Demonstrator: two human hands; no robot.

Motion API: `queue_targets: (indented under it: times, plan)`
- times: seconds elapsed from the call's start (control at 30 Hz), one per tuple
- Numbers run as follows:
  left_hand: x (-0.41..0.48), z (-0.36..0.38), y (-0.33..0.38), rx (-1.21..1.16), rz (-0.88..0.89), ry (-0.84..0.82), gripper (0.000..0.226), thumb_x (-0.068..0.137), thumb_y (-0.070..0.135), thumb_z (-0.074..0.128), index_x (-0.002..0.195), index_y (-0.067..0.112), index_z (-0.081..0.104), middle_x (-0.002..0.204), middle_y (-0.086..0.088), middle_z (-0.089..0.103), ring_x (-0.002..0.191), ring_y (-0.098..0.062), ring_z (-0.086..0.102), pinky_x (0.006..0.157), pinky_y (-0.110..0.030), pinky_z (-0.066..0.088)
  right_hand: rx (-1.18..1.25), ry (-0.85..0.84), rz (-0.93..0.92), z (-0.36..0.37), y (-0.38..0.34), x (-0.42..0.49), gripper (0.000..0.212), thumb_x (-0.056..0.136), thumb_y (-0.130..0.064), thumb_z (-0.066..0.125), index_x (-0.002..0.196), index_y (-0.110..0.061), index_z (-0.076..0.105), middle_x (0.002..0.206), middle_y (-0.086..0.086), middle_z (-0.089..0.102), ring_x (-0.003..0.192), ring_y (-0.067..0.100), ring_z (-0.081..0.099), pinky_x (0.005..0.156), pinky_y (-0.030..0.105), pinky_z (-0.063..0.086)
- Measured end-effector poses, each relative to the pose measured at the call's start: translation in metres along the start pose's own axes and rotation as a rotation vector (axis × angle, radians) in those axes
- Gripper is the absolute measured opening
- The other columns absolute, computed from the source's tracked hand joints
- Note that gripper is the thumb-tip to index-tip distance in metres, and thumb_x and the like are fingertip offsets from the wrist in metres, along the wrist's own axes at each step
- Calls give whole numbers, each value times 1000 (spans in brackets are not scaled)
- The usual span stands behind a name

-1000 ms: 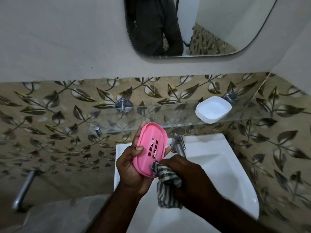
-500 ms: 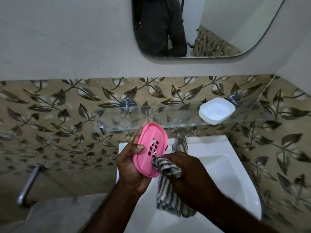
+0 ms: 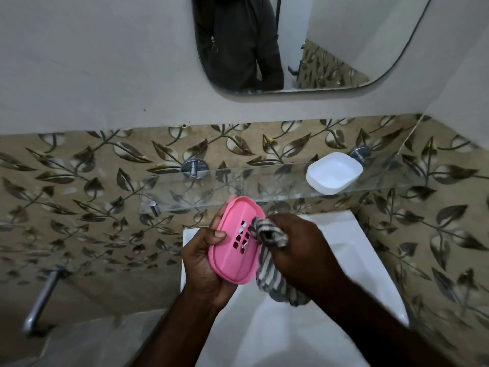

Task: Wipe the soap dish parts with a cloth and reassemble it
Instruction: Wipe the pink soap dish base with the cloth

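My left hand [image 3: 205, 263] grips a pink oval soap dish tray [image 3: 232, 258] with drain slots, held upright over the basin. My right hand [image 3: 304, 250] holds a grey-and-white striped cloth [image 3: 267, 234] bunched at the fingertips and pressed against the tray's upper right side, beside the slots. The rest of the cloth hangs down below my right hand. The white soap dish base [image 3: 334, 172] sits on the right part of the glass shelf [image 3: 238, 192], apart from both hands.
A white wash basin [image 3: 357, 260] lies beneath my hands. The glass shelf is fixed to the leaf-patterned tile wall by chrome mounts [image 3: 193, 168]. A mirror [image 3: 304, 43] hangs above. A chrome pipe [image 3: 42, 298] sticks out at lower left.
My right hand has moved the cloth up the tray, from its lower edge to the upper part beside the slots. My left hand has kept its hold on the tray.
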State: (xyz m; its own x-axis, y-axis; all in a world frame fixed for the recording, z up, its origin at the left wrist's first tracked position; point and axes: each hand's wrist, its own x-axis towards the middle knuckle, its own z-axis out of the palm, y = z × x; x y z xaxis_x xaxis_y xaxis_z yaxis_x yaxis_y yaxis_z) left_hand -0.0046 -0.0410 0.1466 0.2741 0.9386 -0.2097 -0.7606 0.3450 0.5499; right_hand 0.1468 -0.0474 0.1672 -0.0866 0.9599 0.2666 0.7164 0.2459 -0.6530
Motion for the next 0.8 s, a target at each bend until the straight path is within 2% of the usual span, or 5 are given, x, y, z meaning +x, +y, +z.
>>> queue_targets:
  times: [0.13,0.27,0.47,0.7,0.8]
  plan:
    - [-1,-1,-1,59,-15,-51,117,28,28,83,137,3,49,107,-23,62,86,-33,62,66,-35,58,-128,69,-30,-8,-2,24,15,75,-15,60,87,-18,68,82,2,67,79,23,61,65,30,44]
    - [0,1,5,112,12,-117,104,32,28,82,132,11,57,116,-23,63,93,-36,62,70,-39,57,-8,79,0,-3,1,9,21,78,-28,53,92,-19,66,87,1,67,84,24,62,71,36,50]
    - [2,-2,-8,113,-59,-72,102,25,25,84,124,8,62,102,-19,67,78,-30,67,61,-33,57,15,33,33,-4,4,10,2,80,-14,65,80,-16,65,76,0,67,75,23,62,68,36,50]
    - [6,-6,-5,77,-2,-60,106,27,23,84,127,3,58,110,-20,62,83,-31,64,65,-34,58,-31,12,-35,-2,-4,7,16,78,-28,58,92,-24,65,86,-4,67,83,19,62,70,30,49]
    - [8,-7,0,99,16,-97,79,34,16,75,113,12,71,104,-18,69,82,-29,68,63,-34,58,44,-34,60,-4,8,2,14,85,-29,64,85,-15,67,80,1,69,79,22,64,70,39,51]
